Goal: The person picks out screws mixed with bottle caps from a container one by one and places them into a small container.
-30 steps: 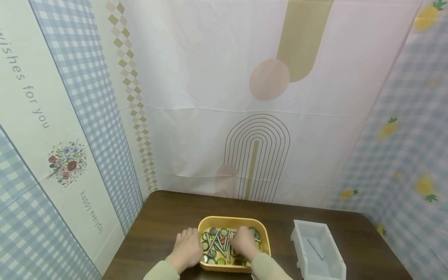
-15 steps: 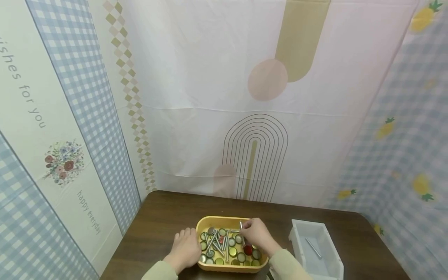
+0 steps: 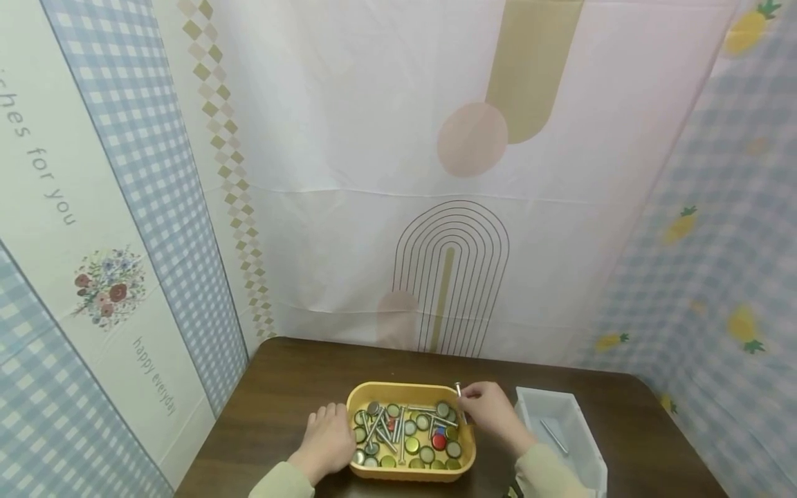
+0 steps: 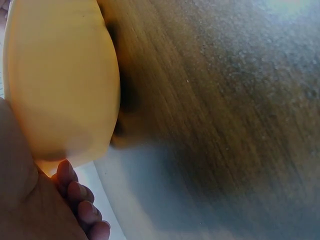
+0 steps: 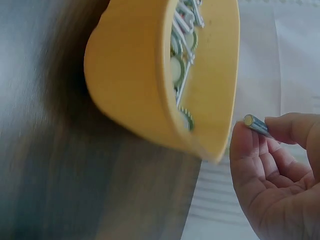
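In the head view my right hand (image 3: 488, 409) pinches a silver bolt (image 3: 459, 391) between thumb and fingers, just over the right rim of the yellow bin (image 3: 411, 474). The right wrist view shows the round end of the bolt (image 5: 256, 124) poking out of the pinch, beside the bin's wall. My left hand (image 3: 328, 437) rests against the bin's left end; its fingertips (image 4: 86, 210) reach past the yellow wall in the left wrist view. Inside the bin lie several bolts (image 3: 384, 436) among bottle caps (image 3: 438, 441), mostly green and gold, one red.
To the right stands a white open-topped tray (image 3: 588, 432) with one bolt (image 3: 553, 437) lying in it, partly behind the right sleeve. Both containers sit on a dark wooden table (image 3: 292, 373). A patterned cloth (image 3: 349, 263) hangs behind.
The right hand was down among the bolts and caps; it has lifted a bolt out and moved right, to the bin's right rim. The left hand has stayed at the bin's left end.
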### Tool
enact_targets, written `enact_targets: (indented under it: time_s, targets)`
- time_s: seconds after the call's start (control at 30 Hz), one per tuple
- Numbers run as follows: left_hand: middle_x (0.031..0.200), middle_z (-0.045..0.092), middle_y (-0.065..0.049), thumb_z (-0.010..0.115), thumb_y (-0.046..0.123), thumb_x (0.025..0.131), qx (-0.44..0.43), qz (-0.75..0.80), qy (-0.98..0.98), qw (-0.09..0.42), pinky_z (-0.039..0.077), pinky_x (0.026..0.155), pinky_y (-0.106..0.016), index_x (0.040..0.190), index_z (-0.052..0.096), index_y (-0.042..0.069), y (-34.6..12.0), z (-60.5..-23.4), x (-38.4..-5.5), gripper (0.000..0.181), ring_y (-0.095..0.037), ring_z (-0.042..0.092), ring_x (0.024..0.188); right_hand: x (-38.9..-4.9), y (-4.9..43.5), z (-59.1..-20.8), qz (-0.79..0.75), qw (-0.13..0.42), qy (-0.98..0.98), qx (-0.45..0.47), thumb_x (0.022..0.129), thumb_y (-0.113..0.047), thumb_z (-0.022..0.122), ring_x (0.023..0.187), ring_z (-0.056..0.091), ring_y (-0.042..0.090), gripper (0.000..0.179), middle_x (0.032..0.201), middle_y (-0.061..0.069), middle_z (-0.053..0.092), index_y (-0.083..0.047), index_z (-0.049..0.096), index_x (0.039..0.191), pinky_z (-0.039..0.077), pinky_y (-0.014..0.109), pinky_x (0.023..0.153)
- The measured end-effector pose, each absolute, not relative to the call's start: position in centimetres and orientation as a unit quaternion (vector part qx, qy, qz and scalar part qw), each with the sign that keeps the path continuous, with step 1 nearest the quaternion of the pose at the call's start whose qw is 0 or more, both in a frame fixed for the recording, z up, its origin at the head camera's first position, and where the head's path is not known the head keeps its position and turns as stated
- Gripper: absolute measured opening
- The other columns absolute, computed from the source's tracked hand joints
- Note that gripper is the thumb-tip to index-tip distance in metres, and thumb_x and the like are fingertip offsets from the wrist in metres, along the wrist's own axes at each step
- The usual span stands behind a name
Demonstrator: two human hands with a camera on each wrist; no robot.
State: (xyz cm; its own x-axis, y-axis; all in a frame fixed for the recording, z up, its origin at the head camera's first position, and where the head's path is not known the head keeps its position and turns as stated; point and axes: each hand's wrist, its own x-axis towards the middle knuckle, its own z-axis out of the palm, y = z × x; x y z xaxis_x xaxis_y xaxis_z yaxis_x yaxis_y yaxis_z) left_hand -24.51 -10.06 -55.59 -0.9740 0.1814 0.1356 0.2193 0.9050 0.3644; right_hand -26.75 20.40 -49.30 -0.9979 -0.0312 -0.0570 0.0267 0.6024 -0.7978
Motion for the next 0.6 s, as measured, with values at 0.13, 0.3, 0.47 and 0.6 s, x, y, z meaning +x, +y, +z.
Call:
enact_targets:
  time_s: [0.13,0.3,0.47,0.6]
  targets:
    - [0.086,0.046,-0.009,0.053,0.016,0.086,-0.103,-0.195,-0.974,0.051,0.034,0.076,-0.049,0.097,0.053,0.000,-10.0,-55.5,-24.5,0.019,-0.028,0.045,0.083,-26.6,21.9,-48.8,-0.441,0.016,0.897,0.019,0.082,-0.008,0.064,0.064,0.058,0.018,0.010,0.074,0.007,0.064,0.000,0.069,0.085,0.045,0.032,0.055]
    - [0.087,0.047,-0.010,0.054,0.016,0.086,-0.103,-0.197,-0.974,0.046,0.034,0.078,-0.050,0.099,0.054,-0.001,-10.0,-55.6,-24.5,0.022,-0.029,0.045,0.085,-26.4,24.2,-48.6,-0.448,0.007,0.893,0.041,0.083,-0.007,0.064,0.066,0.059,0.018,0.007,0.076,0.008,0.065,-0.002,0.069,0.084,0.047,0.033,0.058]
    - [0.088,0.048,-0.010,0.054,0.017,0.086,-0.102,-0.193,-0.975,0.047,0.034,0.079,-0.050,0.100,0.054,-0.001,-10.1,-55.7,-24.5,0.023,-0.028,0.045,0.085,-26.0,27.1,-47.9,-0.447,0.012,0.893,0.055,0.086,-0.012,0.063,0.073,0.065,0.023,0.021,0.086,0.007,0.067,0.004,0.067,0.100,0.053,0.039,0.065]
    - [0.087,0.047,-0.010,0.054,0.017,0.087,-0.102,-0.192,-0.975,0.048,0.034,0.078,-0.050,0.100,0.053,-0.001,-10.1,-55.7,-24.6,0.022,-0.028,0.045,0.085,-25.8,29.5,-47.1,-0.446,0.022,0.892,0.065,0.090,-0.015,0.061,0.082,0.068,0.029,0.032,0.096,0.011,0.067,0.008,0.061,0.112,0.054,0.042,0.071]
